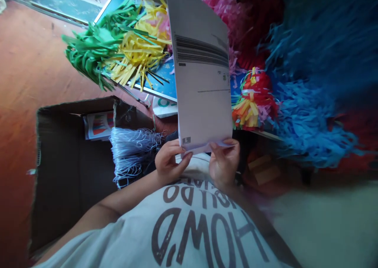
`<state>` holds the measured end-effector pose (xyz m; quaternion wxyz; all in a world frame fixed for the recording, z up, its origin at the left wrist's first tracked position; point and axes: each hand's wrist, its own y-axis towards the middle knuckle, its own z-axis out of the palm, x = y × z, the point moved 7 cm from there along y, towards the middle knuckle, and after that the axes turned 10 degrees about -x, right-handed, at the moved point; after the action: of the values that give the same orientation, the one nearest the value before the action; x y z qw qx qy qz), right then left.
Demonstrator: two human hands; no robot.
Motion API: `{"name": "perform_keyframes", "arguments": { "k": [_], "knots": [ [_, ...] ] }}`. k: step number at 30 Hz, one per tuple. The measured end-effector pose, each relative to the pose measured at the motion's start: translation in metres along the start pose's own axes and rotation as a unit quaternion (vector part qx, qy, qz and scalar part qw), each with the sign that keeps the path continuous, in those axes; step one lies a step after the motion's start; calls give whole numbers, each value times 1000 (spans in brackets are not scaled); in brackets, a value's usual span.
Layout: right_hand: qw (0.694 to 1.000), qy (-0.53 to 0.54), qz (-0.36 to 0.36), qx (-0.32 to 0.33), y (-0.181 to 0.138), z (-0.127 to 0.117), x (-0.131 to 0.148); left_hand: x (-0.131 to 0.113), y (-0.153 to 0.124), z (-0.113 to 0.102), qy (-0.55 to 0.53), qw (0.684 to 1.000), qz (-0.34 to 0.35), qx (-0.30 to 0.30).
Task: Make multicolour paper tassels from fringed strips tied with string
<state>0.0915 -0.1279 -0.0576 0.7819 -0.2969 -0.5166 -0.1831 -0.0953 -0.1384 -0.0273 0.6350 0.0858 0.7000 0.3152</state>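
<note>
A white printed sheet [203, 110] stands upright in front of my chest, with dark lines of print across its upper part and a small dark mark in its lower left corner. My left hand [171, 163] pinches its lower left corner between thumb and fingers. At the lower right, my right hand [225, 163] grips the same bottom edge, thumb on the near side. The bottom edge looks slightly folded between my hands. Whether it is one sheet or several layers, I cannot tell. Behind the sheet, part of the blue table [161, 80] is hidden.
Green strips [91, 53], yellow strips [137, 57] and a multicoloured tied bundle [255, 98] lie on the table. Light blue strips [313, 122] hang at the right. An open cardboard box [59, 173] stands at the left, beside a bunch of white strings [130, 151].
</note>
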Motion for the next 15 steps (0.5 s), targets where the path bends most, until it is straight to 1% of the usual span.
{"name": "perform_keyframes", "arguments": {
  "k": [3, 7, 10, 13, 15],
  "knots": [
    [1000, 11, 20, -2, -1, 4, 2, -3, 1, 0, 12, 1000, 6, -3],
    [1000, -2, 28, -13, -3, 1, 4, -4, 8, 0, 68, 997, -20, -12],
    [998, -17, 62, -6, 1, -6, -1, 1, 16, 1, 86, 993, -75, 7],
    [990, -56, 126, 40, 5, -10, -10, 10, 19, 0, 88, 986, -138, 26],
    [980, -81, 168, 70, 6, -11, -17, 16, 19, -1, 100, 981, -165, 31]
  ]
}}
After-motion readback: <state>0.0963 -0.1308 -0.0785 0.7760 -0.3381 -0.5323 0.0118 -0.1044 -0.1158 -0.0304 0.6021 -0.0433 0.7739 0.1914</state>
